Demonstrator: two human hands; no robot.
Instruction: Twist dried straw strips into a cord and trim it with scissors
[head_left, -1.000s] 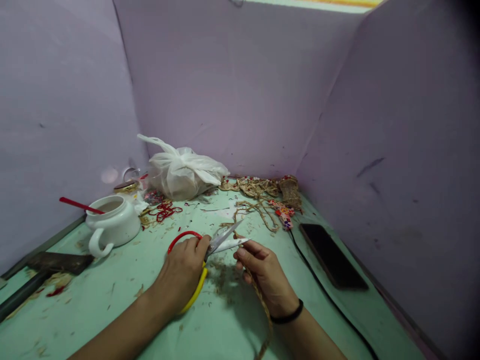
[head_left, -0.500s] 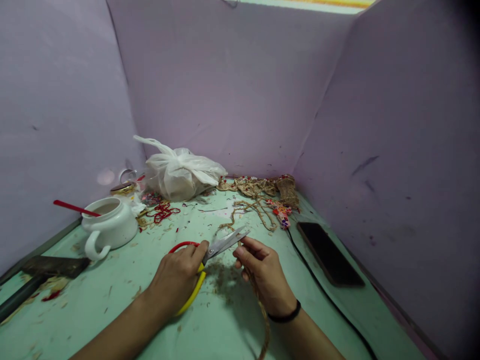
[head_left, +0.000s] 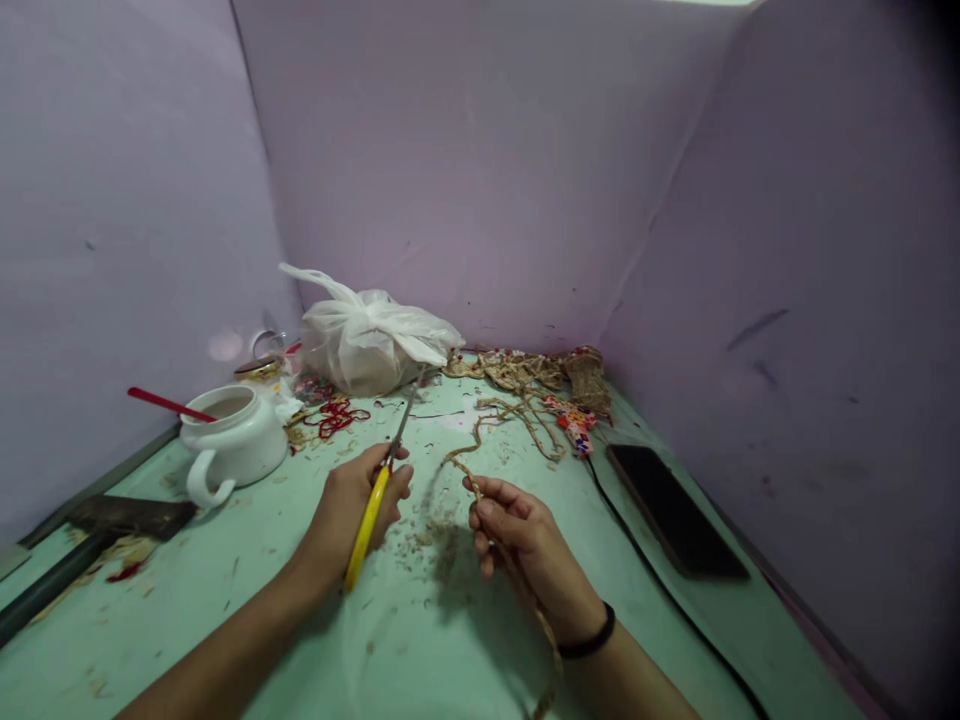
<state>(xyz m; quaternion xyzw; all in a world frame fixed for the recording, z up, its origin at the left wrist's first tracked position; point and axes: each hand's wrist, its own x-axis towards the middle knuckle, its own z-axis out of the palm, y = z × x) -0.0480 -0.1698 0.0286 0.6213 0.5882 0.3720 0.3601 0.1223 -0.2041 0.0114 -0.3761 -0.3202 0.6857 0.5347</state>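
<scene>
My left hand (head_left: pixel 354 510) is closed round the yellow-handled scissors (head_left: pixel 381 478), held edge-on with the closed blades pointing away toward the white bag. My right hand (head_left: pixel 517 540) is closed on a braided jute cord (head_left: pixel 459 460). The cord's free end curls up and left from my fingers; the rest runs back under my wrist toward the near edge. A dusting of fibre trimmings (head_left: pixel 435 540) lies on the green table between my hands.
A white knotted plastic bag (head_left: pixel 371 340) sits at the back. A white pot (head_left: pixel 232 445) with a red stick, red thread (head_left: pixel 334 418), a dark tool (head_left: pixel 97 525) at left. Jute pieces (head_left: pixel 525 385), a black phone (head_left: pixel 675 510) and black cable (head_left: pixel 660 600) lie right. Purple walls surround.
The scissors have shut and turned from lying flat across the cord to edge-on, pointing away. My left hand drew them off the cord; the cord's end now sticks out free.
</scene>
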